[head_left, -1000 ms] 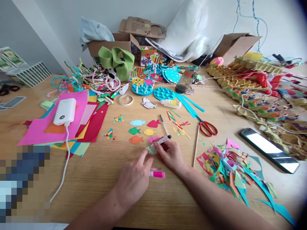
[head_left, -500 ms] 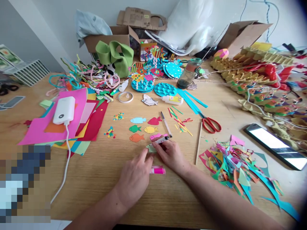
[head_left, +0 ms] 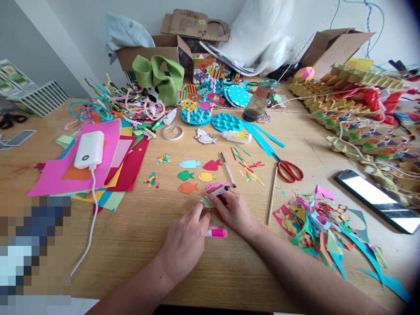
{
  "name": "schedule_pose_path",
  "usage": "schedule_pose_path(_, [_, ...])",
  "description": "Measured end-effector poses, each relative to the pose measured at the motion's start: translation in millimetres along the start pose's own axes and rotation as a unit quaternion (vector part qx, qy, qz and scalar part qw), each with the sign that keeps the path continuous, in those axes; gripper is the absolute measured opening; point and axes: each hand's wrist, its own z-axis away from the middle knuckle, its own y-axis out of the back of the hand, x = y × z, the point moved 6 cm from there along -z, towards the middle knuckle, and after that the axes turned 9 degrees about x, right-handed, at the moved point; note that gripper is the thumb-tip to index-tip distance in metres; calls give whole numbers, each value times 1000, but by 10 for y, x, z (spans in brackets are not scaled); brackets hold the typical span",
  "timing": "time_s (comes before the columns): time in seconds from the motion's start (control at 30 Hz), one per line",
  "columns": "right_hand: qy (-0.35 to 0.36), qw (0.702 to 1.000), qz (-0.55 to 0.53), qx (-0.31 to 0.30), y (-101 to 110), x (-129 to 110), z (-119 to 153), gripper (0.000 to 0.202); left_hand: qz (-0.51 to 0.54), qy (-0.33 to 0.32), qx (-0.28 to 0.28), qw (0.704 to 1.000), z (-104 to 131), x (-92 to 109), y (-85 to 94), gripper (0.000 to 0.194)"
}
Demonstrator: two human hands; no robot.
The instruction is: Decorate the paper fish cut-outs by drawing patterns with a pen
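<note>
My R hand point(head_left: 234, 211) is closed round a white marker point(head_left: 219, 191) w/ a dark end, its other end down at the pale green paper fish point(head_left: 207, 203). That fish is on the table point(head_left: 131, 245) under my fingers, partly hidden. My L hand point(head_left: 185, 236) has fingertips at the fish's near L edge, fingers bent & fairly narrow; can't tell if they pinch it or just press. Pink marker point(head_left: 218, 233) lies just beside my L hand, 1 end hidden.

Just past: 6 more fish in 2 cols, i.e. lt blue fish point(head_left: 189, 164), green fish point(head_left: 185, 175), orange fish point(head_left: 188, 187) on L; red fish point(head_left: 211, 164), yellow fish point(head_left: 207, 176), pink fish point(head_left: 213, 185) on R. Pen point(head_left: 228, 169) lies R of them, then thin strips point(head_left: 246, 165). Further R: wooden stick point(head_left: 272, 196), red-handled scissors point(head_left: 290, 171) & paper scraps point(head_left: 323, 218)
</note>
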Motion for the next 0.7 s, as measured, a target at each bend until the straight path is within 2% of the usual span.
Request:
schedule_pose_path(0.17, [0, 1000, -20, 11, 8, -9, -3, 18, 1, -2, 2, 1000, 3, 10, 13, 34])
schedule_pose_path(0.37, [-53, 991, -95, 75, 88, 8, 17, 22, 3, -1, 4, 1000, 6, 7, 19, 36])
schedule_pose_path(0.53, [-96, 985, -130, 67, 69, 39, 9, 20, -4, -1, 15, 1000, 3, 6, 7, 45])
schedule_pose_path(0.7, [-119, 981, -137, 70, 48, 85, -2, 23, -15, -5, 7, 1000, 0, 6, -16, 42])
